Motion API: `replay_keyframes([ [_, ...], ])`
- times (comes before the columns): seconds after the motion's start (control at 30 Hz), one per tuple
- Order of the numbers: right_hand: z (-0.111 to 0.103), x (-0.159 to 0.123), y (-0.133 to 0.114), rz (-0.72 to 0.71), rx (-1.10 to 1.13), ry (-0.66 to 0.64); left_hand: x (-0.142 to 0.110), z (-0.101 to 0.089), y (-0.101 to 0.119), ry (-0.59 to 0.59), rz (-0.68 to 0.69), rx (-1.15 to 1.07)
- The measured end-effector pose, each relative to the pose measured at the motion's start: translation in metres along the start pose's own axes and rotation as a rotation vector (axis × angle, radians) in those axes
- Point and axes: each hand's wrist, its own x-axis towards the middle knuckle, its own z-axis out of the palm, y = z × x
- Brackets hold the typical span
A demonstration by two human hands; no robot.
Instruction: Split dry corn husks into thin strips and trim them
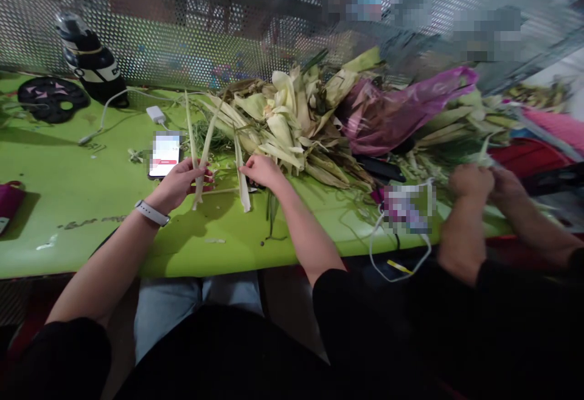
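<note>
My left hand [181, 182] is closed round a long pale leaf strip [204, 151] that rises from the green table [68, 205]. My right hand [262, 171] pinches the upper part of another pale leaf strip [243, 187] that lies pointing toward me. Both strips come from a heap of dry yellowish husk leaves [292, 126] just behind my hands. A white watch band sits on my left wrist.
A phone [164, 154] with a charger cable lies left of my left hand. A dark bottle [91, 59] and a black fan-shaped disc [52, 98] stand at the back left. A pink plastic bag [401, 108] rests on the heap. At right, another person's hands [483, 184] work on leaves.
</note>
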Motion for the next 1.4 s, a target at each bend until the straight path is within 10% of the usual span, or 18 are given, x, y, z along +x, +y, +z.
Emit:
replay_keyframes([
  [0.2,0.006,-0.010,-0.018,0.000,0.351,0.097,0.003,0.007,-0.006,0.097,0.068,-0.082],
  [0.43,0.019,-0.035,-0.047,-0.070,0.890,-0.049,-0.006,0.016,-0.009,-0.140,0.098,0.219],
  [0.8,0.014,-0.036,-0.051,-0.096,0.973,-0.032,-0.004,0.010,-0.004,-0.153,0.075,0.222],
  [1.07,0.011,-0.037,-0.050,-0.130,0.886,-0.310,-0.006,0.008,-0.004,-0.114,0.163,0.316],
  [1.4,0.009,-0.030,-0.040,-0.172,0.931,-0.364,-0.009,0.008,0.004,-0.195,0.193,0.391],
])
